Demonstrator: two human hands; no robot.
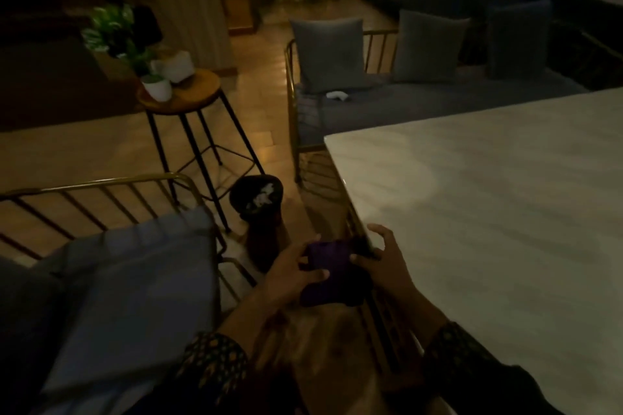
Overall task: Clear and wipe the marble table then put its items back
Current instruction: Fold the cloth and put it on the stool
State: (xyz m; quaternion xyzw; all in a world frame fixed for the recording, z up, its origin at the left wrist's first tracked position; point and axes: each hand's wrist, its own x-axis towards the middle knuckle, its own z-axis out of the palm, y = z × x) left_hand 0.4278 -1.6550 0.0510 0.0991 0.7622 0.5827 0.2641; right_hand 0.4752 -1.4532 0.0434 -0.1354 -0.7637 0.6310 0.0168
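One purple cloth (328,274), held beside the near left edge of one marble tabletop (488,212), clamped in the grip of two hands: left hand (290,274), right hand (384,261). Far left: one stool (188,94) carrying two white pots (158,87).

Dim, warm-lit room, soft motion blur, wide-angle bending at edges.

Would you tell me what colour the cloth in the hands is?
Dark purple: the cloth shows best in the head view.
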